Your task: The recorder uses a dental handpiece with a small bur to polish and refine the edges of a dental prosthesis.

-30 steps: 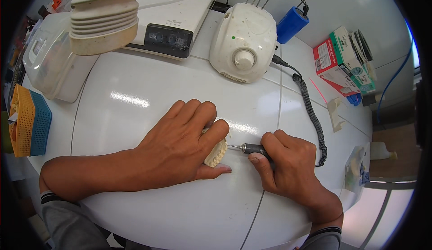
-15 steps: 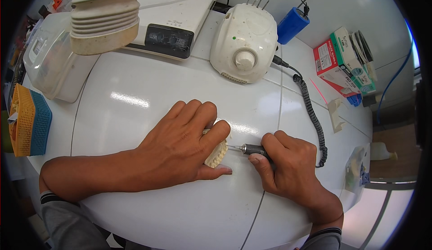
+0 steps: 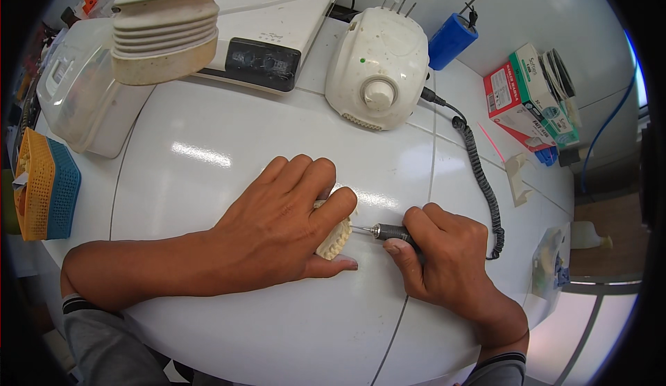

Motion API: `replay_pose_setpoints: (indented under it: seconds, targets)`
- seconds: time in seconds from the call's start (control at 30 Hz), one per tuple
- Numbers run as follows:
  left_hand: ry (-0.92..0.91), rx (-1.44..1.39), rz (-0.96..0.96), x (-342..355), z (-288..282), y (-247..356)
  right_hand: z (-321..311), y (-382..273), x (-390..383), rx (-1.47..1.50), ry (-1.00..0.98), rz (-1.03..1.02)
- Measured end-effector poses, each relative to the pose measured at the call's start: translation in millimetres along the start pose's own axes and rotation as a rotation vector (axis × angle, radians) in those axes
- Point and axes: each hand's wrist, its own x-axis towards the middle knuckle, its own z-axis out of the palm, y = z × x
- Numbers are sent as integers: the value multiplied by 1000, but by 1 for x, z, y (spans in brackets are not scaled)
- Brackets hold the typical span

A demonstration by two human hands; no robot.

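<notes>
A cream-coloured dental model [image 3: 336, 241] with a row of teeth is held under my left hand [image 3: 281, 223], its fingers and thumb wrapped about it. Most of the model is hidden by the palm and fingers. My right hand [image 3: 444, 250] grips a black handpiece [image 3: 394, 232], a slim rotary tool with a metal nose. Its thin bur [image 3: 362, 229] points left and reaches the right edge of the teeth; whether the tip touches them I cannot tell. A coiled dark cord [image 3: 483, 178] runs behind my right hand toward the white control unit [image 3: 378, 70].
At the back left, a ribbed suction hose [image 3: 165, 39] hangs over the table beside a white machine with a dark panel [image 3: 263, 63]. Yellow and blue baskets [image 3: 61, 191] and a clear-lidded box [image 3: 83, 94] line the left. Red and green boxes [image 3: 517, 98] stand at the right.
</notes>
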Motion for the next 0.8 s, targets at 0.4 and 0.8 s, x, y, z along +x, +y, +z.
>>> replay_pose_setpoints:
  seconds: [0.4, 0.8]
  targets:
    - [8, 2, 8, 0, 0, 0, 0, 0, 0, -4, 3, 1]
    - [4, 4, 1, 1, 1, 0, 0, 0, 0, -5, -4, 2]
